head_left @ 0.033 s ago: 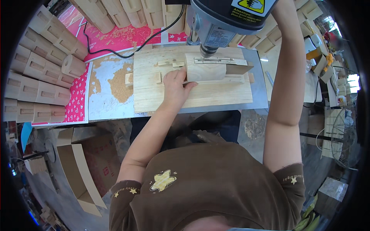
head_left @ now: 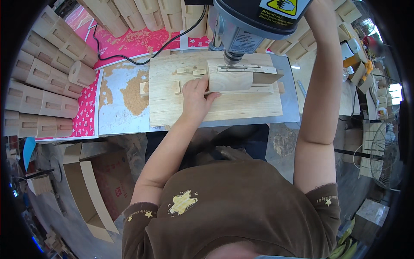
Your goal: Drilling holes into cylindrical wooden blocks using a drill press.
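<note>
My left hand is closed on the left end of a pale wooden block, its thumb along the lower front edge. The block lies on a flat wooden board, among small wooden strips fixed there. Right above it, the chuck of a drill press points down at a slotted strip on the block's top; whether the bit touches is too small to tell. A thin flat piece sticks out at the block's right. My right forearm reaches up past the drill head, which hides the fingers.
Stacked wooden blocks with recesses stand at the left and along the back. Sawdust lies on the metal table, and a black cable crosses behind. An open cardboard box sits on the floor at left, a fan at right.
My right forearm and elbow have shifted very slightly downward. The left hand, block and drill head look the same.
</note>
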{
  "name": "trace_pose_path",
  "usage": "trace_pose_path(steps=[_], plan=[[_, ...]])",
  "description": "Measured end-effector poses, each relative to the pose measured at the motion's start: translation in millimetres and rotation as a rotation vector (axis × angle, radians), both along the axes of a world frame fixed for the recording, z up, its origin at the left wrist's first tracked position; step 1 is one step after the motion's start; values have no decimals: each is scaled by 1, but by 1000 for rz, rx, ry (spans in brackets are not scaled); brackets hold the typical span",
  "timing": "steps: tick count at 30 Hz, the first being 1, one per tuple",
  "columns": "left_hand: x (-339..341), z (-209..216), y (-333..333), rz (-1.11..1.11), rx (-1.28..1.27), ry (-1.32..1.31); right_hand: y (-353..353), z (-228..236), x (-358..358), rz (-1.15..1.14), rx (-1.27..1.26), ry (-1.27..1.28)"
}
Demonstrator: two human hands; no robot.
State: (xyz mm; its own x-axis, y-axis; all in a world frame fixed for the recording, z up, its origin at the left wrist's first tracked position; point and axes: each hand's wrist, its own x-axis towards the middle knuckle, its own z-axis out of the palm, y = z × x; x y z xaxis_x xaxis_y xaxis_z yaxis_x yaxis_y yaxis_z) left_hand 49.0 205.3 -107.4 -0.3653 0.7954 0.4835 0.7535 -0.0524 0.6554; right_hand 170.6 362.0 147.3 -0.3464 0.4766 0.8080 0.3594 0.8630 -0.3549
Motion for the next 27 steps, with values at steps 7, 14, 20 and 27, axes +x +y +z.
trace_pose_path(steps=[7, 14, 20, 27], plan=[[-1, -1, -7, 4, 53, 18, -75, -92, 63, 10, -108, -36], [0, 2, -3, -5, 53, 29, -41, -187, 37, 187, 204, 320], [0, 0, -7, 6, 57, 45, -41, -185, 42, 136, 241, 195], [2, 3, -2, 6, 49, 35, -45, -159, 49, 125, 236, 254]])
